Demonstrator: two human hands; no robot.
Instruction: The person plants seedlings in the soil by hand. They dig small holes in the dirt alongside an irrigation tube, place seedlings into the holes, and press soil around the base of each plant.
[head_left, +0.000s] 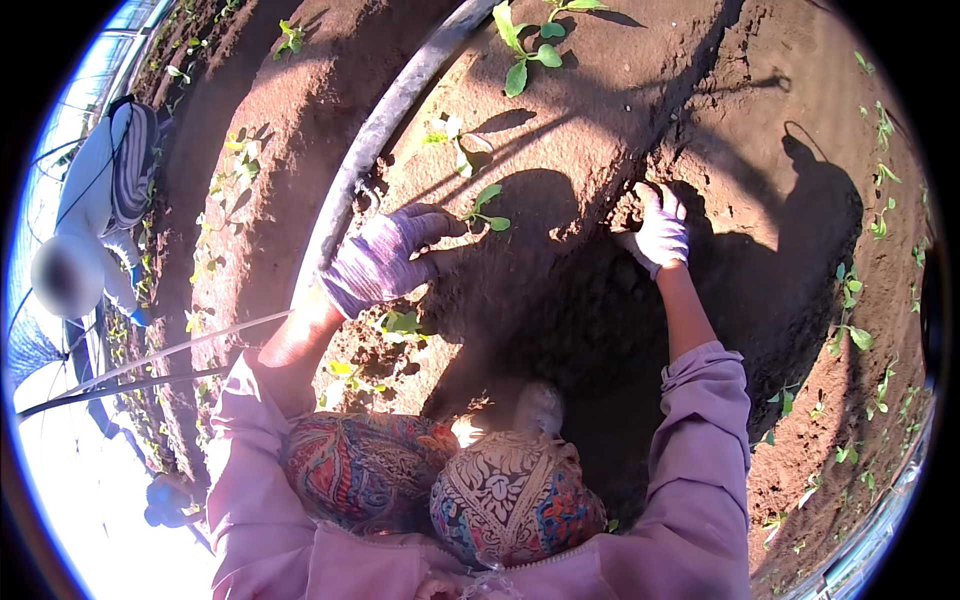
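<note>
My left hand (394, 255), in a pale knit glove, reaches over the sunlit soil bed. Its fingers and thumb are spread, with a gap between them. Just beyond the fingertips grows a small green seedling (486, 208), and I see no contact with it. My right hand (660, 232), gloved too, rests on crumbly soil (624, 211) at the edge of a shaded furrow (600, 322). Loose clods lie between its thumb and fingers; whether they are gripped is unclear. A grey hose (375, 127) curves past beyond my left hand.
Leafy seedlings (525, 56) stand farther up the bed, and others (397, 324) grow near my left knee (367, 469). More plants (847, 307) line the right side. At far left another person (90, 195) bends over a row. A thin pale line (187, 345) runs behind my left wrist.
</note>
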